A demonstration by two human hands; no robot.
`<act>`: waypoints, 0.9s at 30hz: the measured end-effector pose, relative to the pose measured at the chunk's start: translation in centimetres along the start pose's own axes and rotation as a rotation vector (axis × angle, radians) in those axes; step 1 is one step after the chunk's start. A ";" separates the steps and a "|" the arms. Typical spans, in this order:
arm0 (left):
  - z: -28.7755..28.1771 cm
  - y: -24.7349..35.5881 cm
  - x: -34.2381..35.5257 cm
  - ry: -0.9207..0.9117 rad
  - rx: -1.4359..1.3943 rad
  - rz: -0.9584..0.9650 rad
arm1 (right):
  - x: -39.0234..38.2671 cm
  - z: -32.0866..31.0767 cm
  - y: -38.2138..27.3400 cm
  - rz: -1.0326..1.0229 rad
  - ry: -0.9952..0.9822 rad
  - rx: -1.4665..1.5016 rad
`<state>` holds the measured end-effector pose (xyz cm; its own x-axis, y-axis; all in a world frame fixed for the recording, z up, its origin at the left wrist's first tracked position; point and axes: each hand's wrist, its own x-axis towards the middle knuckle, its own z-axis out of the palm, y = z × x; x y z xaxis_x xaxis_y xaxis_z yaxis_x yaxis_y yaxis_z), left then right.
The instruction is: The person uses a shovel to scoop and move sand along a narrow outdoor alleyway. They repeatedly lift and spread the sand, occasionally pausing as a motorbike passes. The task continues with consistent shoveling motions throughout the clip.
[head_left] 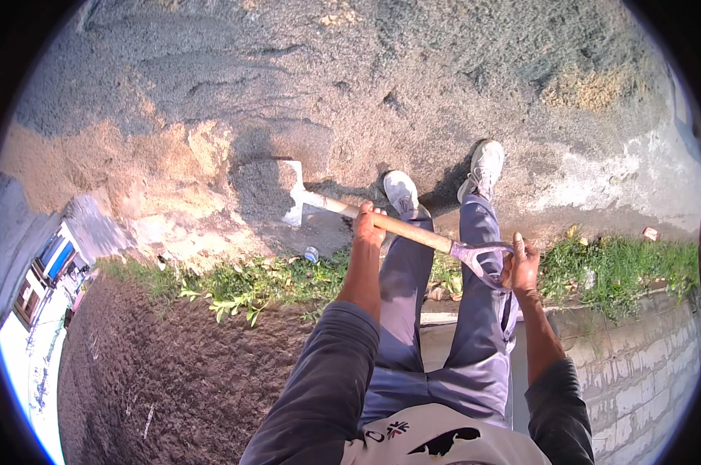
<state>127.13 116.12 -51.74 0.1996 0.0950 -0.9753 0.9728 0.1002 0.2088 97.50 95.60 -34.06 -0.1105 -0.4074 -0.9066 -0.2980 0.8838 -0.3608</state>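
Note:
My left hand point(368, 224) is closed around the wooden shaft point(410, 231) of a shovel, whose pale, worn metal blade point(295, 198) points left at a patch of grey gravelly mix point(261, 194); I cannot tell how much of it sits on the blade. My right hand point(521, 267) grips the purple-grey D-shaped handle point(478, 256) at the shovel's other end. My two light sneakers point(486, 164) stand on the gritty ground just beyond the shovel, below grey trouser legs.
A wide spread of grey gravel point(443, 54) and tan sand point(172, 155) covers the ground ahead. Weeds point(614, 271) and a little litter line the strip near my legs, beside a block wall point(637, 364) and a dark rough surface point(157, 372). Buildings show at far left.

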 end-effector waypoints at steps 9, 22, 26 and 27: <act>5.1 -8.0 -21.4 -0.041 0.223 -0.023 | -13.2 -19.0 4.4 0.108 0.221 0.260; 38.1 -9.6 -47.1 -0.674 0.912 0.863 | -7.4 -20.6 1.8 0.490 -0.136 0.397; 36.3 -9.8 -47.3 -0.676 0.845 0.827 | -9.9 -21.7 -3.2 0.260 0.090 0.307; 34.3 -9.8 -46.6 -0.656 0.782 0.683 | -11.1 -22.3 -3.4 0.270 0.103 0.410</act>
<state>112.29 76.70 -10.82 0.4972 -0.6438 -0.5817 0.4088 -0.4175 0.8115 78.63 91.99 -17.95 -0.2313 -0.1537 -0.9607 0.1488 0.9702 -0.1910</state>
